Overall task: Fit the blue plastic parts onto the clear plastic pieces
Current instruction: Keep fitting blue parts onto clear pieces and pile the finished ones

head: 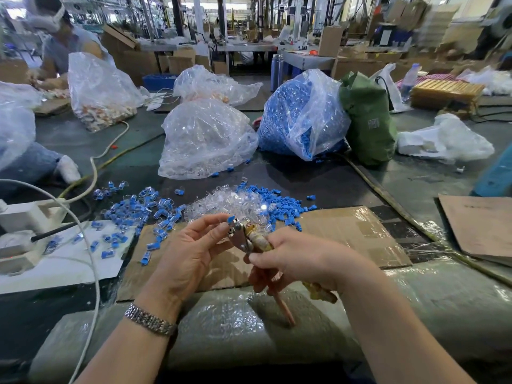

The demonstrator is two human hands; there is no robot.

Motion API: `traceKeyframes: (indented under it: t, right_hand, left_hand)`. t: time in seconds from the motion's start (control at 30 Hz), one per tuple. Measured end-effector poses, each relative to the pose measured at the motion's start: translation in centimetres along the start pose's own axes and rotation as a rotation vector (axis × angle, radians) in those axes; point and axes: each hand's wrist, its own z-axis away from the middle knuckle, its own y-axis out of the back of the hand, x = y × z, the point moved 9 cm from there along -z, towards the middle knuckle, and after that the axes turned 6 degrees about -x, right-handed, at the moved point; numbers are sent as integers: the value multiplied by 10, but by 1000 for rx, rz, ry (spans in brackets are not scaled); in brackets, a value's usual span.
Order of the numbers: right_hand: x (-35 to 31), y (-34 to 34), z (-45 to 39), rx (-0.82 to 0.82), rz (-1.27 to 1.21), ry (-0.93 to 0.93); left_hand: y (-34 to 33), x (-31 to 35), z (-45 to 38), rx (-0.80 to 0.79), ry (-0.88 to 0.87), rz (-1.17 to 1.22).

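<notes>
blue part point(230, 219) pinched at left hand point(194, 252) fingertips, pliers point(243, 236) beside

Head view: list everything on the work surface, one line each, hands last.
blue part: one, blue, pinched at the pliers' tip
pliers: one, metal, taped handles, centre
loose blue parts: many, blue, right of clear heap
clear pieces: heap, clear, centre
fitted pieces: many, blue and clear, left
bag of blue parts: one, clear
bag of clear pieces: one, clear
cardboard: one, brown, under hands
left hand: pinches blue part
right hand: grips pliers
</notes>
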Motion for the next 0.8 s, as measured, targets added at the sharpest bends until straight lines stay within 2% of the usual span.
traceKeyframes:
  t: [0.2, 0.4, 0.63, 0.73, 0.8]
  right_hand:
    - [2, -1, -3, 20, 2, 2]
    - [4, -2, -6, 130, 97, 15]
    - [8, 0, -6, 122, 93, -14]
    - [9, 13, 1, 146, 150, -21]
    - [16, 38, 8, 252, 251, -43]
  left_hand:
    - [2, 1, 1, 8, -11, -147]
    - [3, -1, 3, 26, 11, -139]
    - [2, 0, 4, 28, 1, -248]
    - [19, 7, 5, 168, -76, -318]
    - [38, 18, 12, 358, -161, -462]
